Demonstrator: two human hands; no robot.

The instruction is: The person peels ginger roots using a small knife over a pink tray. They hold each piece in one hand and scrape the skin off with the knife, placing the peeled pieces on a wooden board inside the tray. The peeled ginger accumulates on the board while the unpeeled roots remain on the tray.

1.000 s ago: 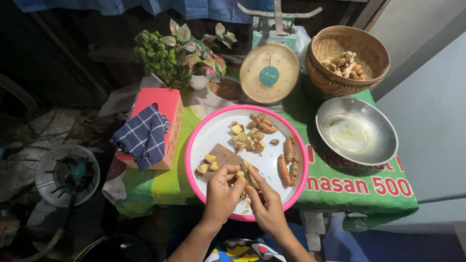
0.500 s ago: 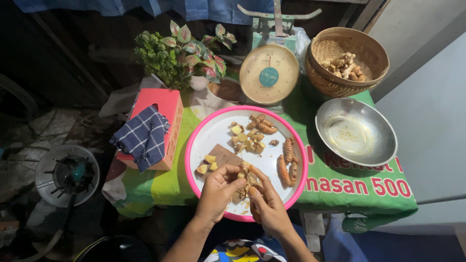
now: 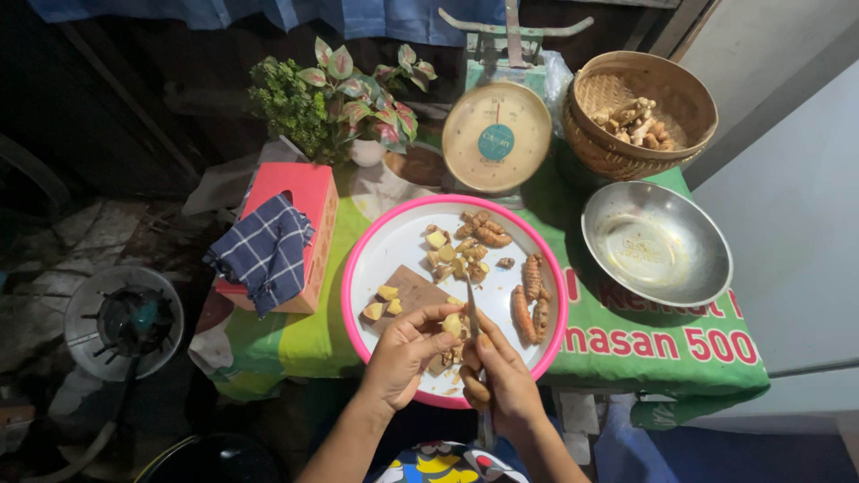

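Note:
A round pink-rimmed white tray (image 3: 394, 246) lies on the table in front of me. Over its near edge my left hand (image 3: 404, 353) pinches a pale yellow piece of root (image 3: 452, 324). My right hand (image 3: 503, 376) grips a small knife (image 3: 472, 309) whose blade points up against that piece. A small wooden board (image 3: 413, 289) lies on the tray under my hands, with cut yellow chunks (image 3: 383, 302) beside it. More cut pieces (image 3: 455, 255) and whole orange-brown roots (image 3: 530, 295) rest further out on the tray.
Behind the tray stands a dial kitchen scale (image 3: 497, 136). At the right are a woven basket of roots (image 3: 680, 94) and an empty steel bowl (image 3: 658, 243). A pink box with a checked cloth (image 3: 268, 250) sits left, potted plants (image 3: 335, 94) behind it.
The hands have stayed over the tray's near edge; the knife and the root piece have shifted slightly as the cutting goes on. Nothing else moved.

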